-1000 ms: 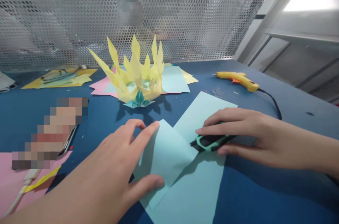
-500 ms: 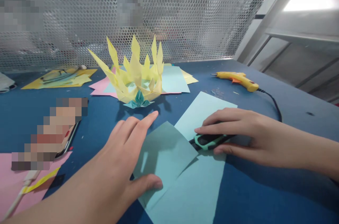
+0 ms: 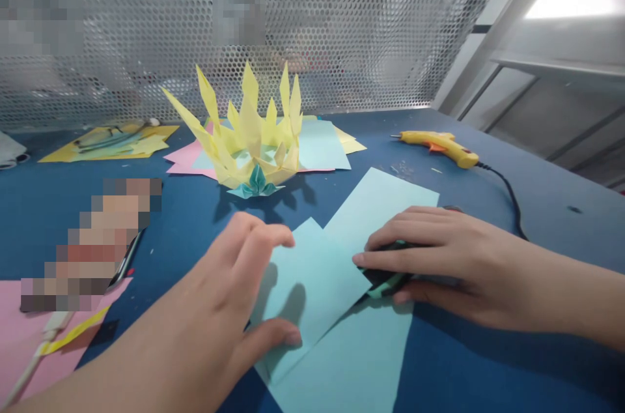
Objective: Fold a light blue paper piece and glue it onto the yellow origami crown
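Light blue paper [image 3: 371, 204] lies at an angle on the table before me, with a square-cornered flap or second piece [image 3: 312, 276] overlapping it. My left hand [image 3: 244, 276] hovers over the left side of this flap, thumb and fingers apart, index fingertip bent, nothing held. On the right, my right hand [image 3: 434, 256] curls over a black-and-green tool [image 3: 388, 286], which rests on the paper near the flap's corner. Most of the tool is under my fingers, so its kind is hidden. A yellow folded-paper crown [image 3: 251, 133] with a teal paper flower [image 3: 257, 184] stands behind my hands.
A yellow glue gun [image 3: 442, 146] with a black cord lies at the right. Coloured sheets [image 3: 322, 146] are under and behind the crown. To the left are a phone [image 3: 127, 260], its picture blurred, a white cable [image 3: 29, 367] and pink paper [image 3: 88, 348]. A perforated metal panel [image 3: 332, 22] closes the back.
The flap has turned from shaded to brightly lit. My left index finger has bent, and my right hand with the tool has shifted slightly down, covering more of it.
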Tool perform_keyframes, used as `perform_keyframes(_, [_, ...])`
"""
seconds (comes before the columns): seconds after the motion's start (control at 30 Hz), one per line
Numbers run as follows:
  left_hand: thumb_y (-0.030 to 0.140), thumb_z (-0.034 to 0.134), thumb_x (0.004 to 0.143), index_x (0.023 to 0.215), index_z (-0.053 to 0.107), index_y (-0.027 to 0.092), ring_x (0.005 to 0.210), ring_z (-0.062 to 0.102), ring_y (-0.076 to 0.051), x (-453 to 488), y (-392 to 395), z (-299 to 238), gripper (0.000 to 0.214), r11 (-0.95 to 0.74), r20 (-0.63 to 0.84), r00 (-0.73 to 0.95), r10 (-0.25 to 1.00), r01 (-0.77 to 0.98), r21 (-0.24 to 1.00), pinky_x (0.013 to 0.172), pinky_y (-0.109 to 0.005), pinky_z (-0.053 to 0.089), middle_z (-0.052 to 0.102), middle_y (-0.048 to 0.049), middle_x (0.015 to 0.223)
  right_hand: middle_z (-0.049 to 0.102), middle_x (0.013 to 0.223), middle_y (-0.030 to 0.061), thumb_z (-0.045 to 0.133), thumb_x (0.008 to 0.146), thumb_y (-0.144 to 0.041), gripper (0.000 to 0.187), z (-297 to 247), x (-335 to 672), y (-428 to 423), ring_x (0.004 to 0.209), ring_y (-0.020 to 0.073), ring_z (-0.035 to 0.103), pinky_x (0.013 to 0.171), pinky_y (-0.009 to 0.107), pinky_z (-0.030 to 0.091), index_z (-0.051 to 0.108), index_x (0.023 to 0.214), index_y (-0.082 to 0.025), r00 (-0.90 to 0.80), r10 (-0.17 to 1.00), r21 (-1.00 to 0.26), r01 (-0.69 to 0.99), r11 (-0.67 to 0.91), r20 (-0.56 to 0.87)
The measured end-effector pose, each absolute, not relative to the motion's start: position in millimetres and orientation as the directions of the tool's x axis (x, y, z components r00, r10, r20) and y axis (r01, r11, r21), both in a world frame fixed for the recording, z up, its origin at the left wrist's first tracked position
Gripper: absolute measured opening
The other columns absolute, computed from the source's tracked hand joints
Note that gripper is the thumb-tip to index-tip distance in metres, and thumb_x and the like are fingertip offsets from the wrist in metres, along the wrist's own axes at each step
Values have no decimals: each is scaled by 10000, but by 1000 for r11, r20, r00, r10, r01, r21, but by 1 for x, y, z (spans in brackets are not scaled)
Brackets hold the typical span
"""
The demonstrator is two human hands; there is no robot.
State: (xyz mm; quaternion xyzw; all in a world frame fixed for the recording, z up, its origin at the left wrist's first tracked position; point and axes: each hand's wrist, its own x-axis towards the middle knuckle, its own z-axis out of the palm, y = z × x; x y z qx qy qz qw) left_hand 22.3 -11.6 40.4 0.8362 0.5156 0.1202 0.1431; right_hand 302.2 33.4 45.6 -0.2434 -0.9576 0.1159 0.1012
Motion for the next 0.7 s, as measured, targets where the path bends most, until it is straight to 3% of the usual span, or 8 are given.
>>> perform_keyframes(0.07, [367,605,846,993,485,290,782,578,-180,24,-10,42,205,-380,-141,472,870,825,419,679,-302,483,529,20,951,655,1053,75,500,930,-219,319,44,303,34,906,194,608,799,324,471,597,1232,-248,-864,482,-252,439,862,144])
perform_keyframes(0.13, [344,564,872,941,541,276,776,581,-175,26,-7,44,100,-332,-276,479,833,833,442,658,-285,468,562,18,928,651,1065,71,497,932,-218,322,41,304,34,919,199,599,810,336,465,588,1240,-248,-864,482,-248,439,864,148])
perform_keyframes(0.23, [314,519,893,1094,567,310,848,584,-179,27,-5,45,207,-363,-260,499,827,826,431,722,-281,466,575,3,984,639,1078,70,502,930,-210,326,39,304,35,934,200,588,814,338,458,584,1242,-252,-861,486,-252,441,861,153])
perform_keyframes(0.37, [317,446,924,1316,461,380,879,579,-190,23,-4,44,398,-424,-252,533,808,822,382,700,-284,467,554,-2,1011,631,1087,69,508,928,-209,326,38,304,36,938,196,582,816,334,454,585,1241,-254,-862,487,-277,439,855,140])
perform_keyframes(0.53, [334,571,855,1407,396,319,933,546,-257,22,-6,45,580,-548,-321,605,729,796,256,707,-333,468,567,-44,1017,638,1076,65,505,935,-247,307,39,305,36,931,192,587,815,336,454,602,1226,-257,-857,497,-300,444,845,132])
perform_keyframes(0.7, [296,518,876,1429,362,305,853,548,-255,22,-7,43,574,-643,-249,650,718,757,121,687,-360,464,592,-50,991,636,1079,72,512,929,-235,319,39,305,36,937,198,592,811,336,459,602,1233,-265,-857,499,-307,443,842,129])
